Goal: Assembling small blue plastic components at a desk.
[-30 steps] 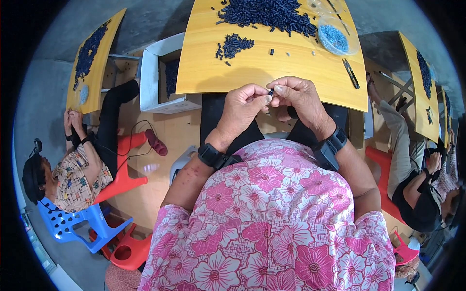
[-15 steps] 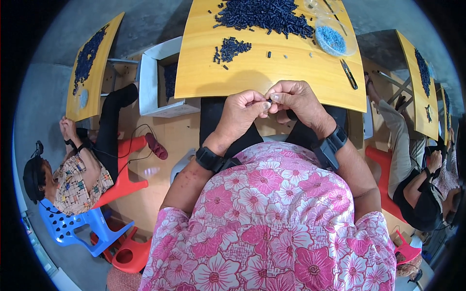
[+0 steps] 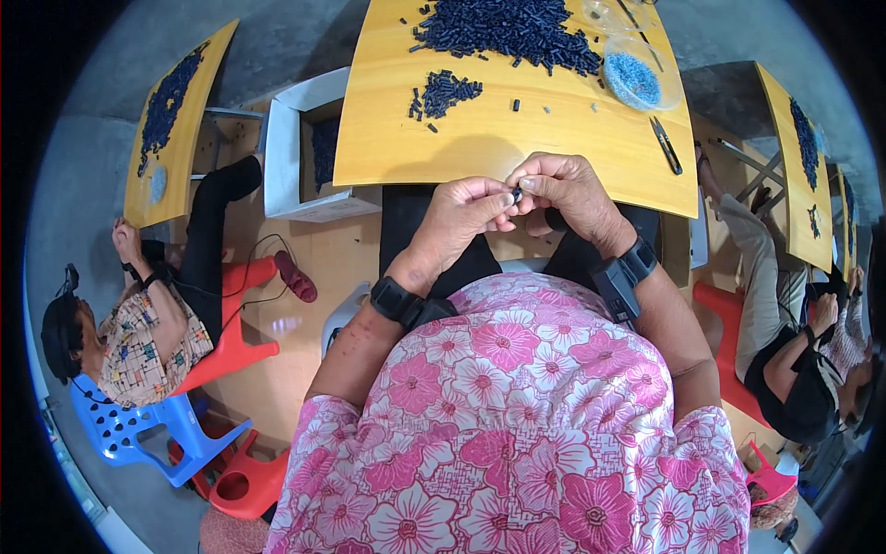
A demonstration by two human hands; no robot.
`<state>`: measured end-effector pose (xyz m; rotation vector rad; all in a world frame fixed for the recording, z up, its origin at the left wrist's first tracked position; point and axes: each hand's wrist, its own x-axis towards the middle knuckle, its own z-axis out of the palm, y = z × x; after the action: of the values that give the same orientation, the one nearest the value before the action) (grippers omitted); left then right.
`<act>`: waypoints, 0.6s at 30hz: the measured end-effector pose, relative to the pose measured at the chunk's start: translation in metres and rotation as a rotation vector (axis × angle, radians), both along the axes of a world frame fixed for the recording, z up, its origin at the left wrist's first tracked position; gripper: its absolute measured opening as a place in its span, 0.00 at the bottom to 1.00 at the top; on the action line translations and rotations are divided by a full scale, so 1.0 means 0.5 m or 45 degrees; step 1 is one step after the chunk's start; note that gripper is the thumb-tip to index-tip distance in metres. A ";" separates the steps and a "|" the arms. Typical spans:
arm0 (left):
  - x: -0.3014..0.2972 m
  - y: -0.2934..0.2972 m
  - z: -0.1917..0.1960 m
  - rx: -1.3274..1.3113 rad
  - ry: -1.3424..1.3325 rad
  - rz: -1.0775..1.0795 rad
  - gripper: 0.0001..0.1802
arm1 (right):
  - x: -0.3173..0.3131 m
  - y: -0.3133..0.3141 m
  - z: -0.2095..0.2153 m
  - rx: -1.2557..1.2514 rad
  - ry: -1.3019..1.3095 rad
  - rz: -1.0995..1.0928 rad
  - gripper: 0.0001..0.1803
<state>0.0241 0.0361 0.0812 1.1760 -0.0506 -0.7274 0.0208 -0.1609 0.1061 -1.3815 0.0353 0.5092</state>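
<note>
Just off the table's near edge, my left hand (image 3: 464,210) pinches a small black cylindrical piece (image 3: 516,195) between thumb and fingers. My right hand (image 3: 565,187) meets it from the other side, its thumb and forefinger closed at the same piece. Fingertips cover most of the piece, and anything smaller between them cannot be made out. On the yellow table (image 3: 388,138) beyond lies a small group of similar black pieces (image 3: 446,95), with a large heap (image 3: 508,35) of them farther back. One single piece (image 3: 516,105) lies apart.
A clear tub (image 3: 633,78) of small blue bits stands at the table's right, with black-handled snips (image 3: 665,146) near it. An open white box (image 3: 284,157) stands left of the table. Co-workers sit at tables on both sides; a blue stool (image 3: 152,434) is at lower left.
The view has shifted slightly. My hands stay together in nearly the same place, and the black piece shows a little more between the fingertips.
</note>
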 end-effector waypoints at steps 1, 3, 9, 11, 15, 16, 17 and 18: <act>0.001 0.001 -0.006 -0.025 0.014 -0.005 0.08 | 0.001 0.000 -0.003 -0.004 -0.008 -0.002 0.08; 0.001 0.005 -0.012 -0.038 0.035 -0.009 0.08 | 0.001 0.002 -0.010 0.033 0.009 -0.007 0.08; 0.002 0.007 -0.016 -0.091 0.085 -0.008 0.09 | -0.001 0.007 -0.011 0.052 0.051 -0.051 0.09; 0.001 0.008 -0.015 -0.087 0.087 -0.003 0.09 | -0.003 0.008 -0.014 0.066 0.041 -0.063 0.09; -0.003 0.006 -0.014 -0.077 0.111 0.020 0.09 | -0.008 0.009 -0.018 -0.042 -0.025 -0.085 0.08; -0.003 0.005 -0.014 -0.080 0.106 0.022 0.10 | -0.009 0.008 -0.021 -0.055 -0.055 -0.090 0.08; -0.001 0.005 -0.013 -0.080 0.106 0.022 0.10 | -0.008 0.010 -0.021 -0.055 -0.055 -0.090 0.08; 0.001 0.004 -0.007 -0.081 0.095 0.003 0.09 | -0.009 0.013 -0.022 -0.050 -0.159 -0.094 0.08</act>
<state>0.0245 0.0379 0.0777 1.0874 -0.0101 -0.7619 0.0165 -0.1546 0.0952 -1.4429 -0.0048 0.3615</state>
